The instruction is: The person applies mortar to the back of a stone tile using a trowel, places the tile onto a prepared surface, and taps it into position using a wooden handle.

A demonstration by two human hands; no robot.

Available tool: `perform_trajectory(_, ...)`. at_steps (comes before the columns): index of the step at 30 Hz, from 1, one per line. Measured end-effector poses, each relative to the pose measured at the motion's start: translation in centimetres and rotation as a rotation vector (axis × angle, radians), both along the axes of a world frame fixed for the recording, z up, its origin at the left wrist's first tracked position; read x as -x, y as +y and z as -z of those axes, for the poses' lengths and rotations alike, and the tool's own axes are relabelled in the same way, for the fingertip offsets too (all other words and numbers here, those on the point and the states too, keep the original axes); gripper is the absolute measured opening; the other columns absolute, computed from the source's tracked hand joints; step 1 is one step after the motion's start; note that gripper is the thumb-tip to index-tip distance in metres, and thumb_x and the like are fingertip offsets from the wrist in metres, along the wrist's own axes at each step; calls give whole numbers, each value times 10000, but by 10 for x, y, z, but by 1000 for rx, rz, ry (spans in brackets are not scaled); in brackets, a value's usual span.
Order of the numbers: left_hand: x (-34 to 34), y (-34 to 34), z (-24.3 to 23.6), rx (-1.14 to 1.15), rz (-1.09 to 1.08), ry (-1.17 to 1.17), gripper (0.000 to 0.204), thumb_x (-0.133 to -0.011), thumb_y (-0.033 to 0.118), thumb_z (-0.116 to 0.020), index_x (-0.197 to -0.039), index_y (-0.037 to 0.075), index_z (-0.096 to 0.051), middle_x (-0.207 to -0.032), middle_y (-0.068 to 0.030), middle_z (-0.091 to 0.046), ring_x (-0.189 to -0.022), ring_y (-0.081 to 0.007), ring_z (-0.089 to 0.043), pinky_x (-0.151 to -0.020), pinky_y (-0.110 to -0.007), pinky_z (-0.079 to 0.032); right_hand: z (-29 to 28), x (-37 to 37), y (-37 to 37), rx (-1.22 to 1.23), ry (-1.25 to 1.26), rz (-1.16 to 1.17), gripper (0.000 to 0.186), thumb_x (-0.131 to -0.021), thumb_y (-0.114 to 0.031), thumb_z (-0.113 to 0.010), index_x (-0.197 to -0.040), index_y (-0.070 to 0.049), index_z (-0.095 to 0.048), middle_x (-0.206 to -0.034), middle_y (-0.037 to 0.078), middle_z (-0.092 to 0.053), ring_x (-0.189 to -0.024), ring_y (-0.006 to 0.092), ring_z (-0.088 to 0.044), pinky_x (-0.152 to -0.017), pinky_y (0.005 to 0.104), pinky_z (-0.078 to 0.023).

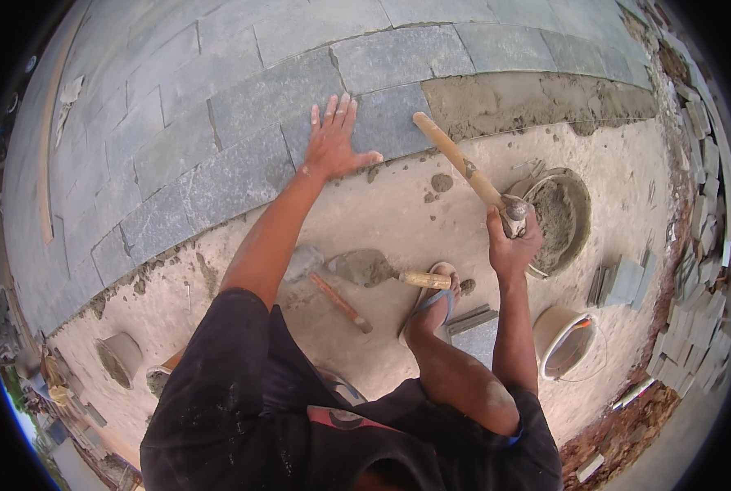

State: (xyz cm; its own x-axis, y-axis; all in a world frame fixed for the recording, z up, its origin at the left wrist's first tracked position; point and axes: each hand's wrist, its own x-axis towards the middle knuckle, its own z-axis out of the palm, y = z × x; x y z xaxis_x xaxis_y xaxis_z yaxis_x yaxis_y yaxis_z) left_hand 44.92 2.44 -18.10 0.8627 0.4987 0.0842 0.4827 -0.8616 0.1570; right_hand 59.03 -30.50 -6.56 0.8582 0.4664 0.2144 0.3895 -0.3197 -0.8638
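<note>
The hammer point(461, 161) lies in your right hand point(513, 245), just beside the mortar bucket point(582, 217) in the view; you grip it close to its metal head, the fingers wrapped around it and the wooden handle slanting away to the left, its free end over the blue-grey slab point(394, 123). Your left arm reaches forward, and the left hand point(329, 149) rests palm down on that slab, fingers extended and slightly parted, thumb spread wide to the right. Right of the slab runs a bed of wet mortar point(529, 102); beyond it, rows of laid paving point(402, 57). Nearer you, a trowel point(361, 267) and a second hammer point(341, 303) with an orange-brown handle lie on the ground beside your sandalled foot point(435, 307). Your dark shirt point(218, 393) bears a red printed panel point(341, 418), its details too small to read.
</note>
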Motion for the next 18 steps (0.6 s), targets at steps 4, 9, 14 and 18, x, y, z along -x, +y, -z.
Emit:
perform_trajectory(4, 0, -3, 0, -2, -7, 23, 1327, -685, 943, -501, -1582, 7, -219, -1650, -179, -211, -1553, -343, -75, -1236, -583, -2, -2, 2, 5, -20, -97, -2, 270, -826, -125, -808, -1033, -1, -685, -839, 34, -677, -730, 79, -587, -676, 267, -502)
perform_trajectory(9, 0, 0, -2, -8, -11, 19, 1337, -680, 953, -492, -1583, 7, -214, -1654, -177, -199, -1555, -340, -65, -1239, -573, -7, -5, -1, 19, -14, 5, -55, 261, -834, -118, -798, -1033, 0, -678, -848, 39, -677, -728, 85, -588, -670, 273, -504)
perform_trajectory(14, 3, 4, -1, 59, -6, -25, 1316, -730, 940, -458, -1570, -39, -196, -1641, -230, -190, -1550, -364, -74, -1250, -541, -43, -13, 2, 25, 31, -101, -90, 259, -845, -109, -789, -1040, 14, -673, -825, 37, -675, -717, 78, -588, -652, 255, -499)
perform_trajectory(18, 23, 18, 7, -46, -106, -19, 1258, -788, 890, -457, -1565, -61, -183, -1638, -255, -171, -1545, -382, -83, -1254, -514, -54, -20, 7, 32, 6, -63, -115, 279, -837, -108, -801, -1052, 17, -675, -832, 48, -685, -719, 78, -603, -646, 256, -507)
